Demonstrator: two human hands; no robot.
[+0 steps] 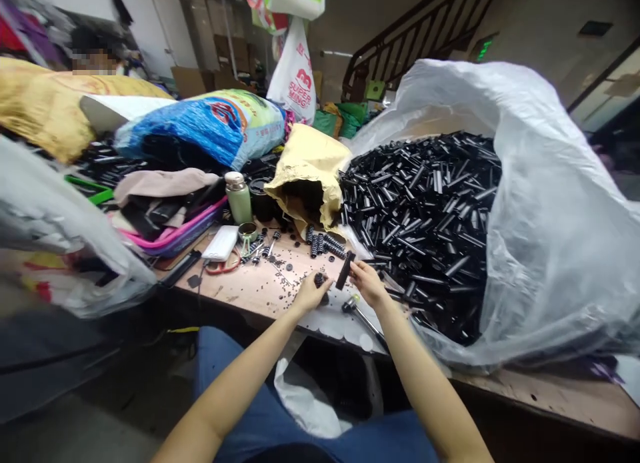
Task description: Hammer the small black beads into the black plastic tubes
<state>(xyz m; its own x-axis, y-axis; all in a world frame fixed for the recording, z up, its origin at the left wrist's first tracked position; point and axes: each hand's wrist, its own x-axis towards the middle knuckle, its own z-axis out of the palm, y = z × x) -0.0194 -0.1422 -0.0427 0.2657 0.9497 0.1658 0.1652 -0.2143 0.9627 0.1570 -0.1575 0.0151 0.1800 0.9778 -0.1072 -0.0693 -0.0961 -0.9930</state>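
My right hand [367, 281] pinches a short black plastic tube [345, 270], held tilted just above the wooden table [250, 286]. My left hand [311, 291] is closed on a small black part [319, 277] right beside that tube. A hammer [356, 311] lies on the table edge under my right wrist. A heap of black tubes [425, 210] fills a big clear plastic bag [540, 203] to the right. Several ribbed black pieces [325, 243] spill from a yellow sack [310, 173] just beyond my hands.
A green flask [238, 196], a white power bank [221, 243], a small round cup [247, 232] and scattered black bits sit on the table's left. Bags, cloth and a pink basket [175, 233] pile up at the left; a person sits at the far back left. A white bag [305, 400] hangs below the table.
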